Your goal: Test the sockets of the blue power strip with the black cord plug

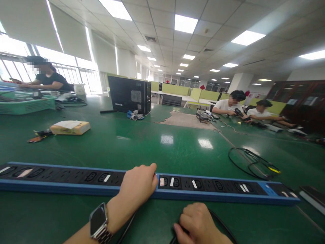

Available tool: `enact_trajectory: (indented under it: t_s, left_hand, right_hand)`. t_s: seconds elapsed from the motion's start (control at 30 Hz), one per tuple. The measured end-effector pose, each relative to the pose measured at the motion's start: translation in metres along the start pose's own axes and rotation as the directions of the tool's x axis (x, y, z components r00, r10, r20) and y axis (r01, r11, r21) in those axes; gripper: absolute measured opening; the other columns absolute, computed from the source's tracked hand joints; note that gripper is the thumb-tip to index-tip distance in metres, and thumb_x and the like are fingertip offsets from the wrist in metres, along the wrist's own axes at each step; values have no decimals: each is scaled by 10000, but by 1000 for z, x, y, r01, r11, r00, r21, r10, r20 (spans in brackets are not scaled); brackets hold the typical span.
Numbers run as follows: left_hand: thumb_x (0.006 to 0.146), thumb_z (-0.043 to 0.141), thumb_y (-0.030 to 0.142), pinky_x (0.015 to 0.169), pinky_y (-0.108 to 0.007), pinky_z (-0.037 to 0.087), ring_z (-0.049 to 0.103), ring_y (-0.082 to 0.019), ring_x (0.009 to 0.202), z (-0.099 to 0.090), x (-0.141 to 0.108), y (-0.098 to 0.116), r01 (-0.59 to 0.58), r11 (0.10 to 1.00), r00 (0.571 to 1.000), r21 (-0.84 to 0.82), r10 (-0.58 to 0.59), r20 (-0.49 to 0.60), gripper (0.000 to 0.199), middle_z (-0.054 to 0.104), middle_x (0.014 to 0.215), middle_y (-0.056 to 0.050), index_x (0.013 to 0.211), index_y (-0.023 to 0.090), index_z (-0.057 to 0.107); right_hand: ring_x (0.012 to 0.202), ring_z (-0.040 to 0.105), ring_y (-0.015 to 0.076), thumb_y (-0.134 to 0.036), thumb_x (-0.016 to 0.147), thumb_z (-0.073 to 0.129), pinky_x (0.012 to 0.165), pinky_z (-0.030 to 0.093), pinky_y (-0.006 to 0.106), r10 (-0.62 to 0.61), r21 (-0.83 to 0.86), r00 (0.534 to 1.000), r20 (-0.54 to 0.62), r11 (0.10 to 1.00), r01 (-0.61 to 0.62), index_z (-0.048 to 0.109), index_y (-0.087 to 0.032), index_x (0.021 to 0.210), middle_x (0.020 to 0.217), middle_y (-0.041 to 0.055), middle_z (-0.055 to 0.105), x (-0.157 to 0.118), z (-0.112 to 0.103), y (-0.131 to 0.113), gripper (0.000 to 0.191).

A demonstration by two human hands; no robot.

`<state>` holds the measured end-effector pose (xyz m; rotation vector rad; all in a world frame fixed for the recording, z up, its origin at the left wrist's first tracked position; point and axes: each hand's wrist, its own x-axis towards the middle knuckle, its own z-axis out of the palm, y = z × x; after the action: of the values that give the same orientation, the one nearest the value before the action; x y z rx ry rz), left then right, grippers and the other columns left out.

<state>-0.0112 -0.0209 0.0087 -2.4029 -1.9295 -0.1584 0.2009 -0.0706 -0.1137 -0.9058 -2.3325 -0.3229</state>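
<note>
A long blue power strip with black sockets lies across the green table in front of me. My left hand, with a watch on its wrist, is closed over the strip's middle. The curled fingers hide whatever is in them. Nearer to me, my right hand is closed low over the table, apart from the strip. A black cable passes by it and shows again at its lower left, seemingly gripped in the fist. White and pale stickers mark several sockets.
On the green table are a tissue pack, a black computer case, gloves, a coiled black cable and a green basket. One person sits at left; two sit at right.
</note>
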Motion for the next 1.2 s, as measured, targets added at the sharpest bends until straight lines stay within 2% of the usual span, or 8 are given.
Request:
enact_trajectory:
  t_s: [0.17,0.33,0.53,0.67,0.8,0.9,1.1,1.2]
  left_hand:
    - [832,395,283,610,-374,471,679,-295,731,5,-2,9,-7,1000,1000,-5,7,-16,177,687,754,-96,850,218,559]
    - [842,394,313,607,-359,453,675,-285,735,10,-3,6,-8,998,1000,-55,8,0,175,691,779,-86,883,229,541]
    - [851,388,313,567,-309,381,662,-259,712,13,-6,5,51,992,999,-117,-52,-12,183,691,762,-65,902,237,547]
    - [830,448,319,576,-287,329,645,-233,737,12,-8,0,24,983,998,-181,-33,-47,162,684,746,-43,855,261,598]
    - [839,457,339,566,-266,294,611,-190,663,17,-17,-6,59,960,995,-273,-78,-62,174,660,683,-14,845,264,614]
    - [830,475,343,553,-263,272,565,-164,594,18,-21,-6,75,942,992,-327,-104,-70,175,616,618,3,806,249,621]
    - [809,495,425,536,-254,296,480,-126,496,-16,-16,-11,-6,854,951,-521,-155,-266,235,472,502,57,796,222,614]
    - [769,521,459,510,-256,289,445,-122,461,-31,-15,-32,10,862,957,-506,-154,-245,253,441,469,67,764,228,624]
  right_hand:
    - [469,434,93,-243,772,508,507,154,316,9,21,999,53,1000,-11,460,-198,556,506,-25,512,1,-2,-1,226]
    - [478,441,94,-256,777,504,512,165,309,32,39,994,106,999,-36,458,-199,571,522,-22,518,2,-6,-2,219]
    - [531,493,116,-273,780,492,508,199,296,60,67,987,150,995,-71,538,-211,675,599,-9,553,8,-13,-3,130]
    - [538,514,120,-264,771,499,504,223,293,62,90,988,140,993,-75,561,-217,709,609,-13,560,9,-12,-4,99]
    - [550,536,123,-254,770,513,509,253,283,85,111,988,131,989,-100,571,-224,737,625,-19,570,8,-10,-5,73]
    - [630,574,141,-263,775,531,538,303,271,127,136,970,206,978,-157,588,-234,826,711,-10,602,11,-12,-8,82]
    - [779,602,168,-292,817,533,637,389,268,229,136,910,345,948,-289,580,-245,1018,896,17,633,19,-23,-11,212]
    - [756,598,167,-363,832,542,625,377,270,204,151,923,326,953,-264,594,-237,964,865,16,639,17,-23,-10,190]
